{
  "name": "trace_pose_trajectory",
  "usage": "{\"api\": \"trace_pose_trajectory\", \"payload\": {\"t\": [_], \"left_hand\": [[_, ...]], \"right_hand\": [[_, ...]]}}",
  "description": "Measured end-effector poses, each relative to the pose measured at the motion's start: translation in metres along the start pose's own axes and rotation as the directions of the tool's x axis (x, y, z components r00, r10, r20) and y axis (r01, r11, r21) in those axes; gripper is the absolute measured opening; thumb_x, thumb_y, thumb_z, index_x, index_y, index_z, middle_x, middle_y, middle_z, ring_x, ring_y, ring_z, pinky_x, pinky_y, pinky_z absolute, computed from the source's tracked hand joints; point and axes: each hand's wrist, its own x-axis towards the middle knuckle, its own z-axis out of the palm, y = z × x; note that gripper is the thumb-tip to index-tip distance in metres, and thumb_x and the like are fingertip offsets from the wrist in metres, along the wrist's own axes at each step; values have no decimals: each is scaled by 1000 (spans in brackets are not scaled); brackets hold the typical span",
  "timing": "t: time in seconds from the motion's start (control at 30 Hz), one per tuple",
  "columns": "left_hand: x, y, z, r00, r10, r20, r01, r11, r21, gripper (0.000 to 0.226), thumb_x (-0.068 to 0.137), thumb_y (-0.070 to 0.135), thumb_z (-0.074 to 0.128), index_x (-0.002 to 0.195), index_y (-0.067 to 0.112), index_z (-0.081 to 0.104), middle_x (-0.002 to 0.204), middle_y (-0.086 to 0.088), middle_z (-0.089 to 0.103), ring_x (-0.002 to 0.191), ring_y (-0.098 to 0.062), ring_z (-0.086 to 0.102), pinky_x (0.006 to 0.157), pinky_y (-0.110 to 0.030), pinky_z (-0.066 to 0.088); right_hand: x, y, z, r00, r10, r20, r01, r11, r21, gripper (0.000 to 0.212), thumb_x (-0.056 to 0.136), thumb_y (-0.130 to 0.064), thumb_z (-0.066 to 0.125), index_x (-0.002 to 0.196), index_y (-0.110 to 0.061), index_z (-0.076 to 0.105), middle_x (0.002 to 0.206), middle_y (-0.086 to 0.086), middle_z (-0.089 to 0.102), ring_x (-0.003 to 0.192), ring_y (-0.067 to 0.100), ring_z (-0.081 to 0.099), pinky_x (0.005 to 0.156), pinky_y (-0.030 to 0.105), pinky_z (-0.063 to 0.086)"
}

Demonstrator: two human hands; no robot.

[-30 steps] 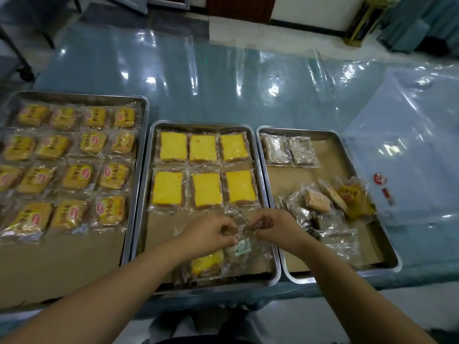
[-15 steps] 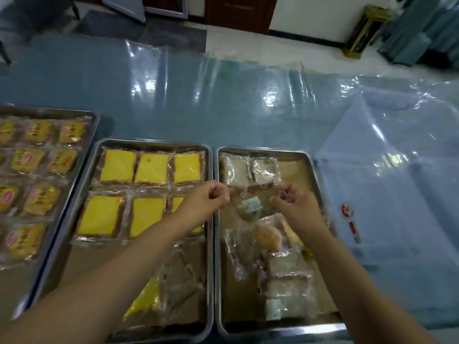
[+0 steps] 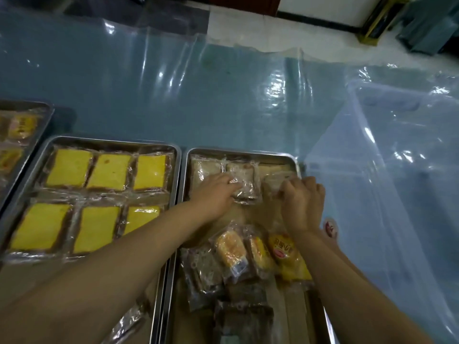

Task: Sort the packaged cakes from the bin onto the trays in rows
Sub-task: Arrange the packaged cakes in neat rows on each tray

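My left hand (image 3: 216,194) rests flat on a clear-wrapped pale cake (image 3: 244,181), right hand (image 3: 301,202) pinches the neighbouring clear packet (image 3: 272,182). Slick wrappers might overlap and skew the row.

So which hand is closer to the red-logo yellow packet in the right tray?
Right. The right hand sits just beyond the packet, wrist beside it; the left hand is farther, up and leftward.

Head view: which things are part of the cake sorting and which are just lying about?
Job: left hand, right hand, pale packaged cake at the right hand, right tray, unsorted pile, middle tray, yellow cakes, left tray, clear bin.
Lying about: plastic sheet on the table, yellow stand by the wall.
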Motion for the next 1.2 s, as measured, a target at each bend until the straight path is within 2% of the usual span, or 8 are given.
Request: {"api": "trace_pose_trajectory", "payload": {"t": [0.13,0.27,0.4,0.5,0.7,0.9,1.0,1.2], "left_hand": [[16,-6,20,995,62,73,-74,980,185,54,93,33,47,143,35,28,157,-3,11,144,-22,1,109,-42,-13],[21,-14,34,992,77,104,-102,961,256,57,94,42,42,144,38,16,155,-1,-1,142,-24,-11,109,-52,-19],[20,-20,41,990,93,102,-120,948,295,56,96,43,37,144,41,10,151,1,-9,138,-24,-17,105,-51,-24],[20,-23,43,991,94,93,-118,949,294,55,95,42,38,144,41,12,152,2,-7,137,-22,-17,105,-51,-23],[20,-22,42,990,87,108,-112,961,255,58,94,36,44,144,41,14,155,0,-3,139,-21,-16,106,-49,-22],[8,-7,16,994,72,79,-74,997,22,46,92,35,50,137,34,40,150,4,30,141,-17,16,113,-43,2],[-14,5,5,998,-1,58,11,985,-171,34,92,39,49,125,32,53,120,10,56,113,-9,43,92,-28,33],[-61,10,-1,990,-123,72,141,931,-337,29,82,55,55,101,34,59,89,20,55,83,5,50,62,-17,37]], "right_hand": [[-6,4,14,918,-74,389,161,968,-195,38,53,-40,81,86,-29,67,91,-5,63,94,21,49,82,36,33],[-1,12,21,901,-190,390,214,977,-18,40,73,-28,72,112,-25,61,125,0,54,119,23,41,99,34,32],[2,11,35,798,-195,570,190,979,69,62,96,-36,44,149,-22,16,159,6,2,144,31,-5,116,42,3],[10,9,43,785,-160,598,107,987,122,55,101,-32,28,150,-22,7,158,6,-10,143,29,-15,117,43,-1],[17,11,39,790,-179,587,79,978,192,54,100,-27,34,150,-24,15,159,3,-4,144,25,-11,117,42,2],[-2,0,14,931,-147,335,-9,907,422,38,87,-17,56,125,-16,57,132,2,52,122,18,42,94,29,37],[-22,-7,3,927,-136,351,-64,861,504,29,89,-16,57,117,-20,63,118,-3,60,96,6,51,76,13,37],[-65,-13,-21,864,-164,476,-129,842,525,35,87,-48,55,114,-26,60,101,-9,59,79,0,53,66,13,43]]}}
